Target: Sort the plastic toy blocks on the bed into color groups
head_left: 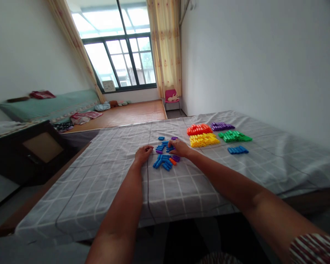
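A loose pile of blue pieces lies on the grey checked cloth, with a few purple pieces and an orange piece among them. My right hand reaches over the pile's right side, its fingers bent together at the blue and purple pieces; what they hold, if anything, is too small to make out. Left of the pile, my left hand rests near the cloth with curled fingers, their tips partly hidden. Sorted groups lie further right: red, yellow, purple, green and blue.
The checked cloth covers a broad surface whose front edge is close to me. A dark cabinet stands at the left. Behind are a low wooden platform, a pink chair and a window. A white wall runs along the right.
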Motion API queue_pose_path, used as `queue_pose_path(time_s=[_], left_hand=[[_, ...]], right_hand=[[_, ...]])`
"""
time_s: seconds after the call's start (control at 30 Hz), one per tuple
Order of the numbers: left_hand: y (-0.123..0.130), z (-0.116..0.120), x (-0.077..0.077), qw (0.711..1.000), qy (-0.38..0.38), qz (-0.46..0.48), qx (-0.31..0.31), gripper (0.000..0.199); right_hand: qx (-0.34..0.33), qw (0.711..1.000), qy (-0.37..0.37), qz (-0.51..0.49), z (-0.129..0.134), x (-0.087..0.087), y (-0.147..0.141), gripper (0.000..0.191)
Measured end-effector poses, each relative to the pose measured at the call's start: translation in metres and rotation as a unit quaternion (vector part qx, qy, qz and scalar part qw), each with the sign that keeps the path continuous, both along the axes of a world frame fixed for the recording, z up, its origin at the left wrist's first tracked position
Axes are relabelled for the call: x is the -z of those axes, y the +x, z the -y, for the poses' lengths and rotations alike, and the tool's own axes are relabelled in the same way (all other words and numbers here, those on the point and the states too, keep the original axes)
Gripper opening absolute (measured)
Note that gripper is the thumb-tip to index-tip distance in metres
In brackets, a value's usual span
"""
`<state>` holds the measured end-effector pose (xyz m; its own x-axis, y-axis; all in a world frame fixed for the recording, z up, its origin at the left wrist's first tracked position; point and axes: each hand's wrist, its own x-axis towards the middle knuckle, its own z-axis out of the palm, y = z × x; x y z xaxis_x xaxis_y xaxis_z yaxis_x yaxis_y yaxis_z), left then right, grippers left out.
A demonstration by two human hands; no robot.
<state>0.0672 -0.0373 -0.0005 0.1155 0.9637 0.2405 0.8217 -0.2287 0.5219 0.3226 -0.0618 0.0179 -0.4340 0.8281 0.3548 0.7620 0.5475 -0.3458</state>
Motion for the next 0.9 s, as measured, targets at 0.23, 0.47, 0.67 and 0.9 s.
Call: queue_pose_path(time_s=[0.23, 0.47, 0.67, 0.9], left_hand=[[-0.007, -0.004, 0.004, 1.000, 0.016, 0.017, -0.009, 0.032], [-0.004, -0.009, -0.002, 0.997, -0.006, -0.067, -0.046, 0.035], [0.005, -0.009, -0.018, 0.987, -0.079, -0.137, -0.019, 0.034], [0.006, -0.015, -0.031, 0.984, -0.080, -0.157, 0.000, 0.028]], right_hand=[[0.068, 0.981, -0.007, -0.179, 0.042, 0.002, 0.090, 0.027], [0.344, 0.893, 0.080, -0.278, 0.090, 0.004, 0.255, 0.030], [0.461, 0.876, 0.025, -0.143, 0.105, 0.031, 0.318, 0.020], [0.465, 0.880, 0.046, -0.091, 0.104, 0.043, 0.312, 0.027]])
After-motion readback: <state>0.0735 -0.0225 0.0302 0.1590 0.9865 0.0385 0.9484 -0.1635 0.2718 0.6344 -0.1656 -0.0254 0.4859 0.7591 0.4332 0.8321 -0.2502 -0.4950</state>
